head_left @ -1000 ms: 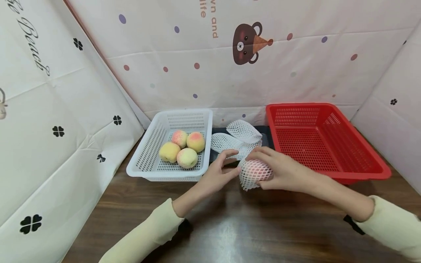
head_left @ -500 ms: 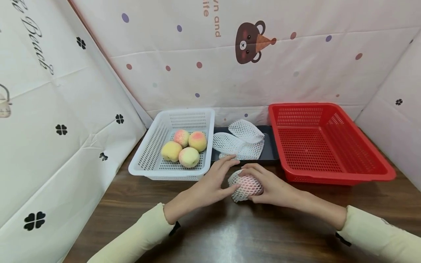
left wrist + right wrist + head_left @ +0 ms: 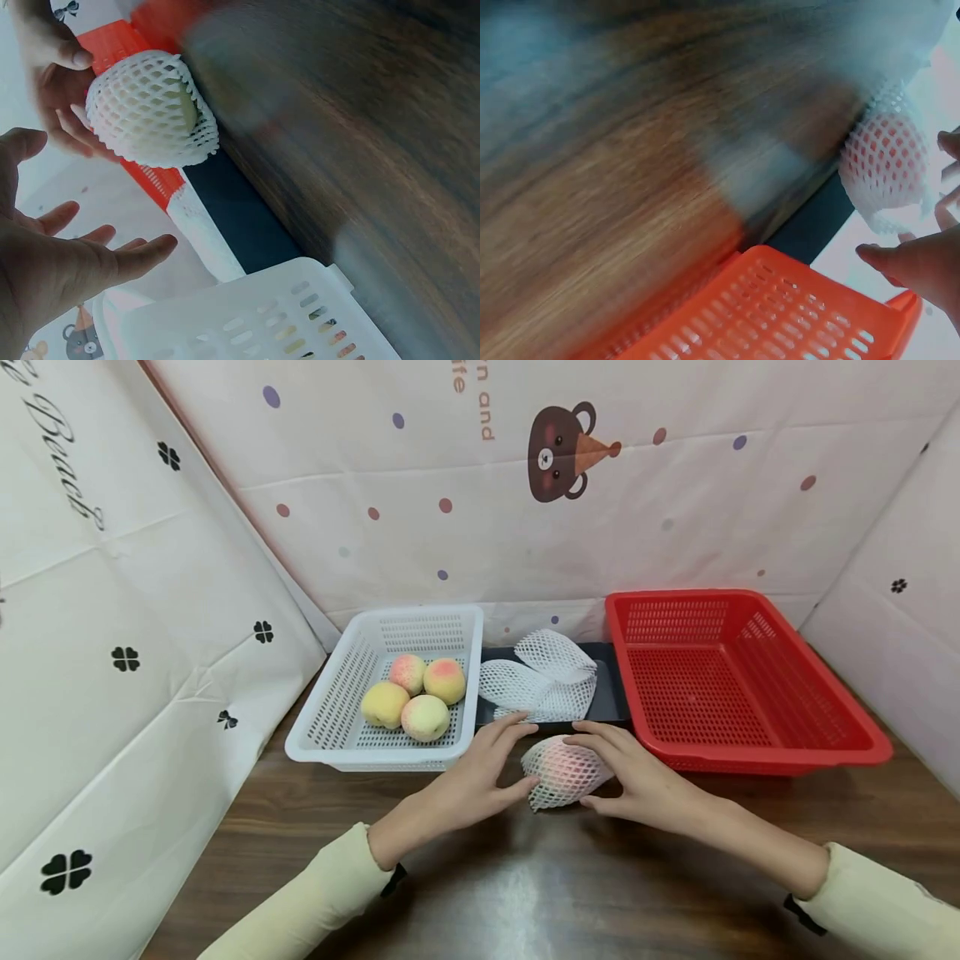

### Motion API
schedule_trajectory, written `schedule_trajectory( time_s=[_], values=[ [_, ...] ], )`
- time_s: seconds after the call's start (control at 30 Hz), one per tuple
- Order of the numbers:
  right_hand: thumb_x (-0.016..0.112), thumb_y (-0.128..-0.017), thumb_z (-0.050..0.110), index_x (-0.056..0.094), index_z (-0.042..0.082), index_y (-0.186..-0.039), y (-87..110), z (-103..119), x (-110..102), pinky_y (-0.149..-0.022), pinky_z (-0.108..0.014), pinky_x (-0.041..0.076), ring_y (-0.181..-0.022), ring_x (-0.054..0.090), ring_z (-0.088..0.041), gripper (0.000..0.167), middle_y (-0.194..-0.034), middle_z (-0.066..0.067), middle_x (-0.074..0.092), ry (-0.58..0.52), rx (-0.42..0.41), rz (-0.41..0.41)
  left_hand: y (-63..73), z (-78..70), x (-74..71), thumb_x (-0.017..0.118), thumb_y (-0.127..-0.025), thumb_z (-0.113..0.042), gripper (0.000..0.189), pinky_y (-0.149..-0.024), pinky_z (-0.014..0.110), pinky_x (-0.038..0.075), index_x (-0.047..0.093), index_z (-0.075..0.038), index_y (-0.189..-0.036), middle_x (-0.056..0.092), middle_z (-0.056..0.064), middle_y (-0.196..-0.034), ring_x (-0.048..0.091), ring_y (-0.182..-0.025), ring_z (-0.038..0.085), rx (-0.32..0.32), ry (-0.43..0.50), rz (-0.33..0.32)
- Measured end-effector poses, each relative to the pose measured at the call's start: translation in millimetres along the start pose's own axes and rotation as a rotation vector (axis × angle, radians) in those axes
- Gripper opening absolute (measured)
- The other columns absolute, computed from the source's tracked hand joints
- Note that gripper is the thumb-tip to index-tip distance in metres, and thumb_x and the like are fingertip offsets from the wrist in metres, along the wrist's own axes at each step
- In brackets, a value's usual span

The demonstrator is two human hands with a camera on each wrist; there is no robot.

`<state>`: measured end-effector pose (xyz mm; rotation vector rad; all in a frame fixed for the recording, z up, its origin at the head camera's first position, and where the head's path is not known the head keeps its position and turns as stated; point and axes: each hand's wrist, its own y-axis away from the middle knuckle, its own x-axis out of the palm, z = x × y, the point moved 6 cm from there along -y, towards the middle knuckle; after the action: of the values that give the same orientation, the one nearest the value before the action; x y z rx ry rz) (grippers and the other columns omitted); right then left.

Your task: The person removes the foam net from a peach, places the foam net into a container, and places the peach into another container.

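A peach in a white foam net (image 3: 564, 770) lies on the dark wooden table between my hands, pink showing through the mesh. My left hand (image 3: 474, 777) is at its left, fingers spread, thumb tip right at the net's edge in the head view. On the other side my right hand (image 3: 637, 777) curves loosely around it with thumb and fingers apart. In the right wrist view a gap shows between the right fingers and the netted peach (image 3: 889, 161). From the left wrist, the netted peach (image 3: 146, 112) shows its open net end and a yellowish patch.
A white basket (image 3: 315, 753) holding several bare peaches (image 3: 425, 718) stands at the left. Behind the hands, a black tray (image 3: 611, 693) bears white foam nets (image 3: 555, 681). At the right is a red basket (image 3: 750, 752). Printed cloth hangs behind and at the sides.
The netted peach has come down and nearer onto the table. My right hand has loosened its grip and drawn a little to the right; the left hand stays beside it.
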<state>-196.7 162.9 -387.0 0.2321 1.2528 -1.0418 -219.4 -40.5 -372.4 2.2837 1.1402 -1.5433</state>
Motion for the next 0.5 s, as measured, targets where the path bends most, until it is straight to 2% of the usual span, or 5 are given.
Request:
schedule_trajectory(
  time_s=[0.33,0.5],
  values=[
    [0.085,-0.083,0.025,0.046,0.02,-0.15,20.9,5,-11,-0.102,-0.057,0.05,-0.138,0.044,-0.033,0.078,-0.157,-0.012,0.04,-0.023,0.067,0.029,7.9,3.5,-3.0,0.069,-0.097,-0.033,0.064,-0.12,0.047,0.032,0.041,-0.01,-0.15,0.032,0.015,-0.16,0.031,-0.148,0.027,-0.026,0.01,-0.017],
    [0.085,-0.082,0.024,0.046,0.02,-0.15,29.7,11,-14,-0.1,-0.054,0.052,-0.138,0.043,-0.029,0.079,-0.156,-0.01,0.04,0.002,0.067,0.021,12.6,3.8,-1.5,0.069,-0.098,-0.032,0.064,-0.119,0.047,0.034,0.041,-0.012,-0.15,0.032,0.012,-0.16,0.031,-0.147,0.025,-0.035,0.022,-0.008]
  ],
)
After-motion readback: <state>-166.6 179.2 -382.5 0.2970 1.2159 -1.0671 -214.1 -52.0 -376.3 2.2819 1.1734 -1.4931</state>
